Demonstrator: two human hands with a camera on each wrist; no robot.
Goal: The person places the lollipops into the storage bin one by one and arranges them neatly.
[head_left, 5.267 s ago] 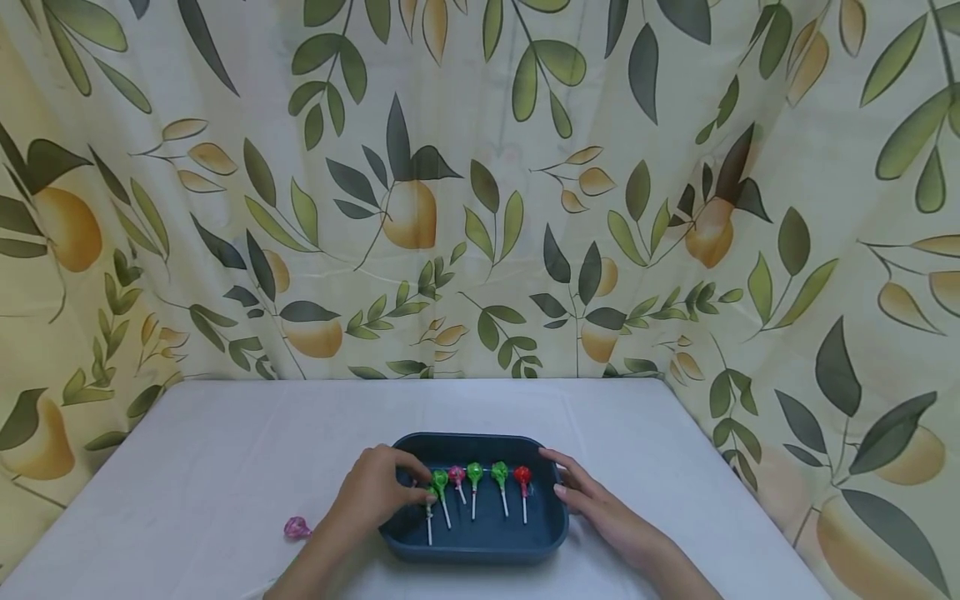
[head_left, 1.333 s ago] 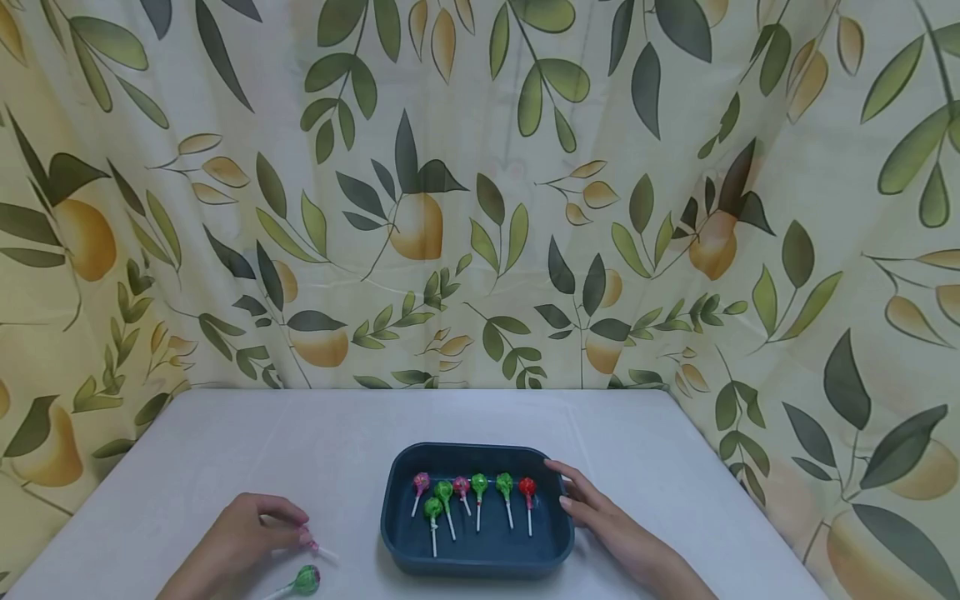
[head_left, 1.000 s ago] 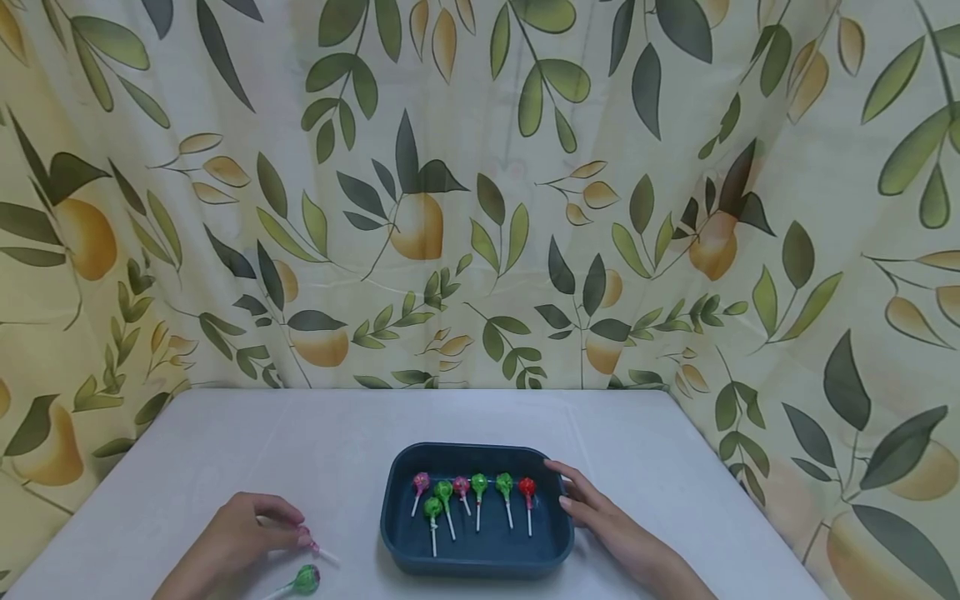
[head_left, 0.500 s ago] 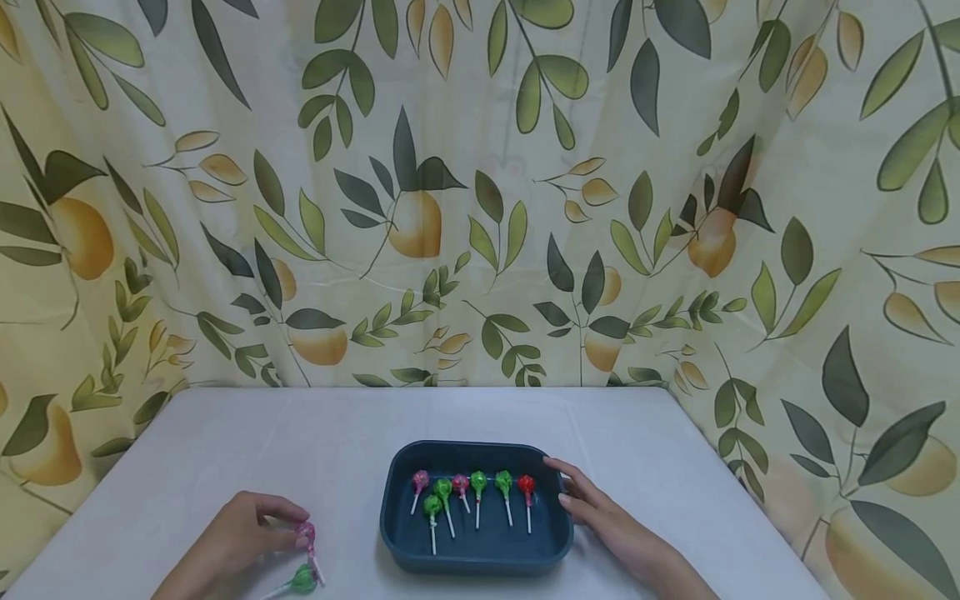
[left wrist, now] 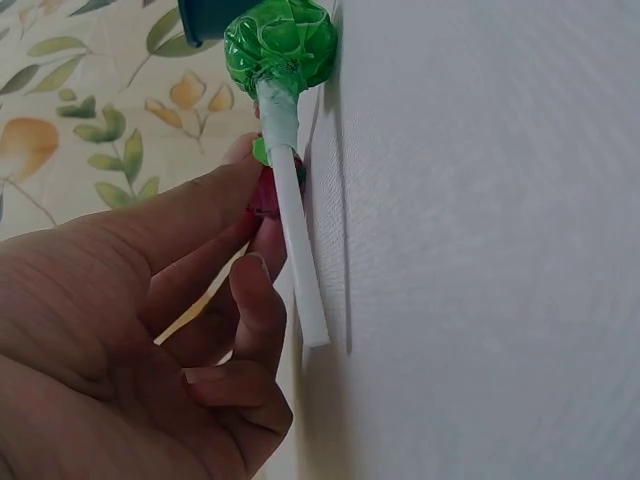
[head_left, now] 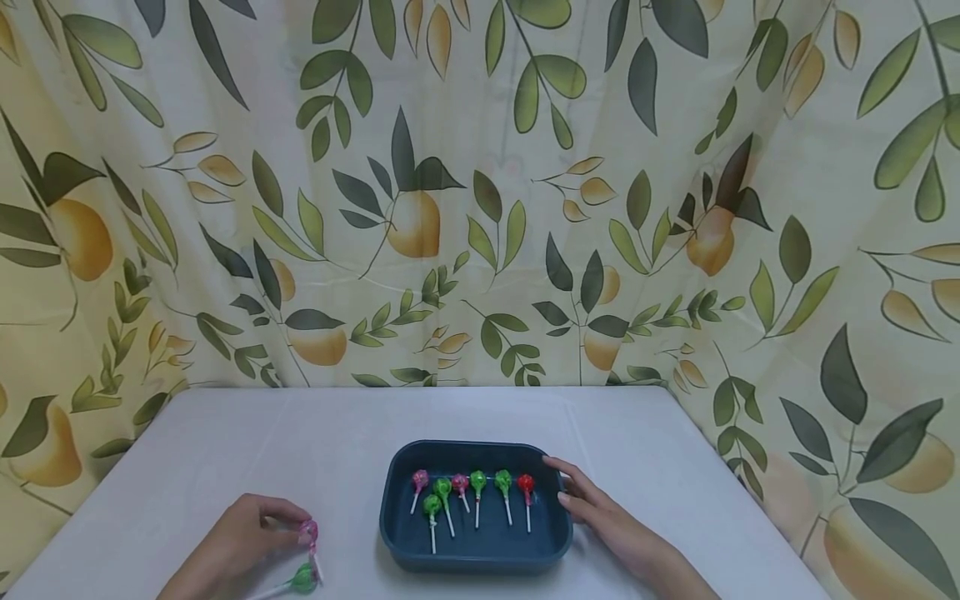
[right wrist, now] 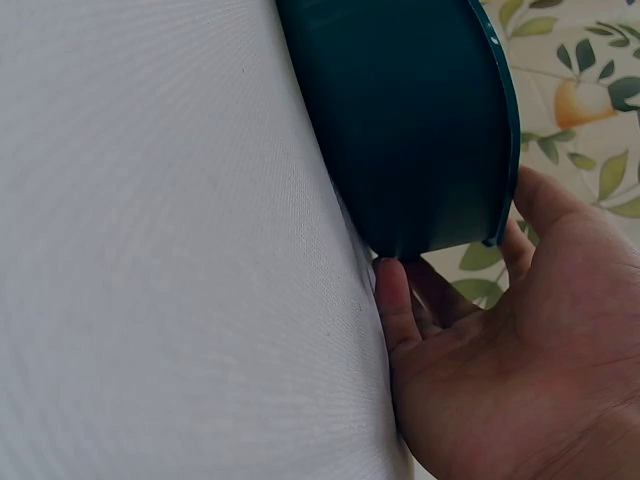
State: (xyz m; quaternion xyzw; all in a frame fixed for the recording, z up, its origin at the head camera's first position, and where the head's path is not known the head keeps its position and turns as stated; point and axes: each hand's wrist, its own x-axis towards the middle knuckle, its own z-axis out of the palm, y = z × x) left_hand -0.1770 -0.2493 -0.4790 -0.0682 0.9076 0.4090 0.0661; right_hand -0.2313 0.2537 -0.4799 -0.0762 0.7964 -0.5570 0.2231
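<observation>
My left hand [head_left: 243, 537] is at the front left of the table, its fingertips pinching a pink lollipop [head_left: 308, 528] whose white stick points toward me. Right beside it lies a green lollipop [head_left: 303, 578]; in the left wrist view this green lollipop [left wrist: 283, 45] partly covers the pink one. A dark blue tray [head_left: 480, 563] stands to the right with several lollipops inside: green ones [head_left: 477, 481], two pink ones [head_left: 420, 479] and a red one [head_left: 526, 483]. With extended fingers my right hand [head_left: 600, 508] touches the tray's right end, low on its outer wall in the right wrist view.
A white cloth [head_left: 315, 433] covers the table. Behind it and along both sides hangs a curtain [head_left: 480, 208] printed with leaves and fruit.
Earlier my left hand was over the tray with a green lollipop; it has moved left to the pink one, whose stick has swung toward me. The tray gained a pink lollipop. My right hand stays.
</observation>
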